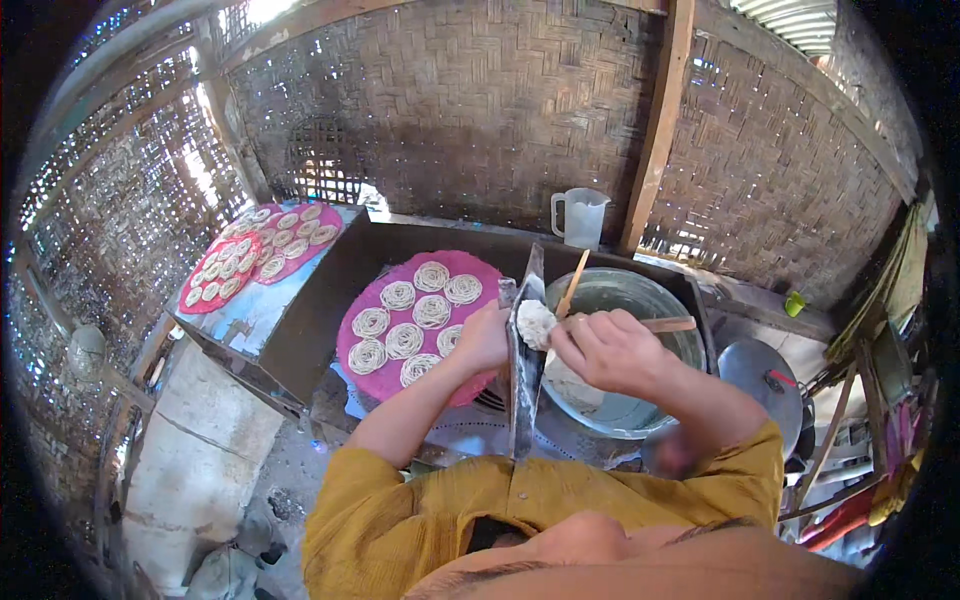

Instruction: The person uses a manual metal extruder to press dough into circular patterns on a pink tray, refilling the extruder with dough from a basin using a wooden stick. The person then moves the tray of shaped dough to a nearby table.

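Observation:
A long, dark, narrow board (524, 390) stands out in front of my chest, between a pink mat and a basin. My left hand (485, 340) is closed at its left side, by a short upright piece; the fingertips are hidden. A lump of pale dough (536, 325) sits on the board's right side. My right hand (612, 350) is closed round a wooden stick (670, 324) whose handle end points right, its fingers touching the dough. A second wooden stick (572, 283) leans in the wide basin (655, 285). Coiled noodle rounds (432, 312) lie on the round pink mat (385, 385).
More coils rest on pink and red mats (225, 270) upon a blue-topped box (290, 290) at the left. A translucent pitcher (583, 218) stands behind the basin. At the right is a large round metal lid (755, 375). Woven bamboo walls (480, 100) enclose the place.

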The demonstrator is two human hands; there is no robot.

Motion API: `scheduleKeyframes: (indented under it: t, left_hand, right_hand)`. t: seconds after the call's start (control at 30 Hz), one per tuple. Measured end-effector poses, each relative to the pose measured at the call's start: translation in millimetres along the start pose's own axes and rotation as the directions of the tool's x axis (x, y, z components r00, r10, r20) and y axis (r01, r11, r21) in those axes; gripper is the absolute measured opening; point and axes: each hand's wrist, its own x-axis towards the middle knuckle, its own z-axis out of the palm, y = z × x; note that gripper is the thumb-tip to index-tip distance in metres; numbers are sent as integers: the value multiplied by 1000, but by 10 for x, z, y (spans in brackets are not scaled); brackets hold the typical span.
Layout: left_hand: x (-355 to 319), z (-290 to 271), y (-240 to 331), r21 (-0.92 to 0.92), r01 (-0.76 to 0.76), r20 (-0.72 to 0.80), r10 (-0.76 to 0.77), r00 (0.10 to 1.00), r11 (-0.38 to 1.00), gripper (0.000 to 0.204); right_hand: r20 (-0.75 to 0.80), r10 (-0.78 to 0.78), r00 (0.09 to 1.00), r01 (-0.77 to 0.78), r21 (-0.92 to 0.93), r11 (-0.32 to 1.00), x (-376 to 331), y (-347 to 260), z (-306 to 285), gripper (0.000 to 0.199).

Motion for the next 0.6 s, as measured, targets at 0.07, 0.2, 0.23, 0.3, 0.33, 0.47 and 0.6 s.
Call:
scheduleKeyframes:
  t: [0.07, 0.2, 0.23, 0.3, 0.33, 0.47, 0.6]
  left_hand:
    - [46, 15, -18, 10, 33, 35, -33, 999, 999, 29]
    - [73, 60, -266, 41, 96, 16, -96, 995, 995, 28]
    - [63, 28, -341, 11, 170, 57, -171, 984, 985, 29]
    - [67, 49, -405, -58, 210, 74, -206, 976, 976, 30]
    - [72, 94, -325, -14, 140, 41, -140, 989, 990, 30]
    - [90, 142, -191, 59, 25, 14, -26, 1000, 998, 34]
    - [43, 148, 0, 82, -47, -10, 48, 999, 996, 34]
  right_hand:
    - [39, -10, 999, 8, 54, 999, -81, 96, -29, 26]
    - [-41, 188, 981, -177, 190, 966, -242, 534, -376, 16]
    - [-59, 266, 962, -245, 239, 940, -247, 626, -472, 14]
    - [-143, 372, 917, -333, 235, 913, -238, 727, -531, 14]
    - [-133, 381, 915, -345, 230, 910, -245, 720, -502, 14]
    - [-76, 269, 960, -240, 273, 932, -205, 662, -364, 14]
    - [45, 144, 988, -151, 249, 957, -176, 497, -194, 12]
